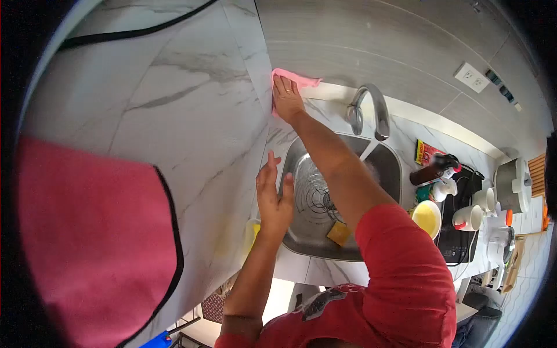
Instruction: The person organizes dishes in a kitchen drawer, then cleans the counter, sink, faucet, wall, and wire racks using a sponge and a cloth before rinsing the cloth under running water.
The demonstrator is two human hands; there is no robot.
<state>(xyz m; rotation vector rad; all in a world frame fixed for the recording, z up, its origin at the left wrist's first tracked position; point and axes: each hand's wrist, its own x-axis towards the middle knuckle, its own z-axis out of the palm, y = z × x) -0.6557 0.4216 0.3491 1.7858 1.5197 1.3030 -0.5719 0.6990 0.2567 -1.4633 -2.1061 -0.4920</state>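
Note:
My right hand (288, 103) reaches across the sink and presses a pink cloth (301, 79) into the corner where the white marbled surface meets the grey wall. Its fingertips rest on the cloth, which sticks out around them. Over the left edge of the steel sink (295, 235), my left hand (274, 200) is held up, fingers apart and nothing in it. Water runs from the curved faucet (380, 113) into the sink, partly hidden behind my right forearm. A yellow sponge (339, 233) lies in the sink near its front edge.
Right of the sink stand a yellow bowl (426, 218), a dark bottle (426, 174), white cups (467, 218) and a black cooktop (458, 246). Farther right is a rice cooker (513, 184). A pink item with black edging (98, 232) fills the lower left. An outlet (471, 77) is on the wall.

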